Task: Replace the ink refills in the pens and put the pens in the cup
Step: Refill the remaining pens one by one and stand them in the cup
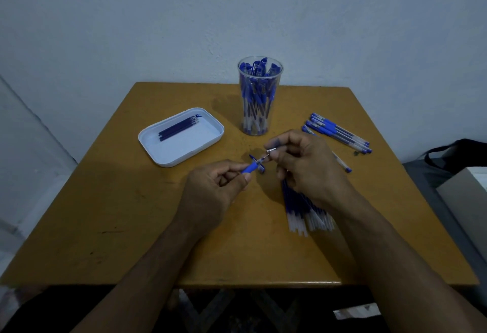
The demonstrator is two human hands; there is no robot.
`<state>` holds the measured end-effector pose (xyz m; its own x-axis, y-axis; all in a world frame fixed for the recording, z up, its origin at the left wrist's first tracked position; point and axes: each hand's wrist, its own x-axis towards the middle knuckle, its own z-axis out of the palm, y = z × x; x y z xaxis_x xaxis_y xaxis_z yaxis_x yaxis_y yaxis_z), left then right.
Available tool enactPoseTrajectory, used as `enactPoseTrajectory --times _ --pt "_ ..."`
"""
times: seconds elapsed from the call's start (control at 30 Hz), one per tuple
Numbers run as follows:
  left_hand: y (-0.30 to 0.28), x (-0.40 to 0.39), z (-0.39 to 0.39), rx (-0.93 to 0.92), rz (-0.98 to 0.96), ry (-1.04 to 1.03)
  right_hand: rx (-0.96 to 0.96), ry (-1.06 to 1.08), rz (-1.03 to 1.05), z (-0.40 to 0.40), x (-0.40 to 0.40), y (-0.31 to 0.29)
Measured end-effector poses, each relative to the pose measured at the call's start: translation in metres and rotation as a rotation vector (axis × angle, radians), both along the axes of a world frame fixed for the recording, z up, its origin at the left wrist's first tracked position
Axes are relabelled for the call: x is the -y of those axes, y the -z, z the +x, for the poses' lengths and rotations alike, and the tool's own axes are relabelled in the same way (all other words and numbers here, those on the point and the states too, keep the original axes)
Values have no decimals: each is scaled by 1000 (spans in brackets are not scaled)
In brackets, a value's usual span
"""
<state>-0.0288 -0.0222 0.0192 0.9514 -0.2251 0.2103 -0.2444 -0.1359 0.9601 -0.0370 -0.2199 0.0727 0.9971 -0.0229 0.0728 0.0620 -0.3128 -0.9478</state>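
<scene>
Pen [251,168] held above the worktop [163,222], near the cup [259,95]: left hand [210,193] grip pinching the blue sleeve, right hand [303,161] grip pinching the metal tip [271,150]. Best kept in line, twisting gently, probably with barrel steady.

Blue-capped pens [337,132] are seen in a clear cup [259,95], dark refills [178,127] in a white tray [158,153], on an ochre table [131,214].

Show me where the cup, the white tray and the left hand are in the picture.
cup [259,124]: head view, on its clear lower wall.
white tray [184,148]: head view, on its bare floor, nearer than the refills.
left hand [210,193]: head view, on the back of the hand.
</scene>
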Motion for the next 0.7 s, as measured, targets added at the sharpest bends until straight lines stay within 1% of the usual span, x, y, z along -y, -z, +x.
enactPoseTrajectory --times 0.17,0.43,0.7 --pt "0 0 1 10 30 -3 -39 13 70 -1 0 -3" --pt "1 -2 0 25 66 11 4 -58 -113 -1 6 -6" --pt "2 -2 1 51 91 17 -26 -99 -129 -1 9 -9"
